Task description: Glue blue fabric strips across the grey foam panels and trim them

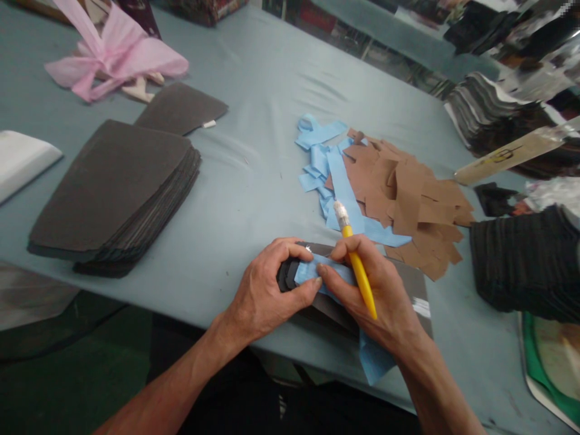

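Observation:
My left hand [267,284] curls around one end of a small stack of dark sheet pieces [286,275], thumb and fingers pinching it. A light-blue strip [312,270] lies over that stack, and its loose tail hangs past the table edge below my right wrist. My right hand [369,281] presses the strip with its thumb while holding a yellow pen-like tool [360,272], whose whitish tip points away from me. Under both hands rests a dark grey panel [419,278] with a white mark near its right side. My palms hide much of the stack.
Loose blue strips [339,181] and a heap of brown pieces [408,193] lie ahead. Dark panels [118,181] are piled on the left, near a pink cloth bow [113,57]. At right stand another dark stack [525,260] and a green-rimmed tray [537,356].

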The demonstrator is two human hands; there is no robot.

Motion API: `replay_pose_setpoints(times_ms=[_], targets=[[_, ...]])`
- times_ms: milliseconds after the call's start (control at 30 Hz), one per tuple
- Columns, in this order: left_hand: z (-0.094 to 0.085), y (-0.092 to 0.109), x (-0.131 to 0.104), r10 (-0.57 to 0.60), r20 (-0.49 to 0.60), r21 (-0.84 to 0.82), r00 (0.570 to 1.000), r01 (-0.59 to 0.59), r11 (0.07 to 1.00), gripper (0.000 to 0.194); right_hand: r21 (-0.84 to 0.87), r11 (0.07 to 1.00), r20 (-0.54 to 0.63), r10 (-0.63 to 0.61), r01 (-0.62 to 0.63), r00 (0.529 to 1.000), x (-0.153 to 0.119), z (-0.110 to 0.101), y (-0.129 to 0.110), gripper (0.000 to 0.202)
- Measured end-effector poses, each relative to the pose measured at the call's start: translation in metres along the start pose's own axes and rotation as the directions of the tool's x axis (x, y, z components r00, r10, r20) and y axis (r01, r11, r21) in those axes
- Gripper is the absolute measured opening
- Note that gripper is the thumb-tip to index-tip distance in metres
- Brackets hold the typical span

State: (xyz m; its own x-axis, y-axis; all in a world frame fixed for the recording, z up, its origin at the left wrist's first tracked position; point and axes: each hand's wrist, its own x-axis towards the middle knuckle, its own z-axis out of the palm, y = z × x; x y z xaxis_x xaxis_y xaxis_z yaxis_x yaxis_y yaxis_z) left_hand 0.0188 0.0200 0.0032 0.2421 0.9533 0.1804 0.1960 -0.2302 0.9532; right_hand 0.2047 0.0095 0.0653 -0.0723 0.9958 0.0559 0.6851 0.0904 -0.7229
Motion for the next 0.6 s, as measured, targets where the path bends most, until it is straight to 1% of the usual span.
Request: replay_pose_setpoints(times_ms=[167,367,600], targets=[[0.0008,-0.0008,-0.0014,0.014,0.007,-0.007,1.0,-0.014,1.0,0.029,0.003,1.0,0.003,-0.008,0.008,1.0,-0.0005,0.0,0.0004,0.012],[0.0006,-0.0031,-0.002,0.028,0.021,0.002,0.999,-0.028,1.0,0.028,0.015,1.0,0.003,-0.017,0.017,1.0,-0.0002,-0.0007,0.0001,0.013],[0.0049,-0.003,-0.0028,0.037,-0.025,0.031,0.999,-0.037,0.999,0.026,0.034,0.999,0.042,-0.005,0.004,0.999,-0.0022,-0.0065,-0.0024,0.018]])
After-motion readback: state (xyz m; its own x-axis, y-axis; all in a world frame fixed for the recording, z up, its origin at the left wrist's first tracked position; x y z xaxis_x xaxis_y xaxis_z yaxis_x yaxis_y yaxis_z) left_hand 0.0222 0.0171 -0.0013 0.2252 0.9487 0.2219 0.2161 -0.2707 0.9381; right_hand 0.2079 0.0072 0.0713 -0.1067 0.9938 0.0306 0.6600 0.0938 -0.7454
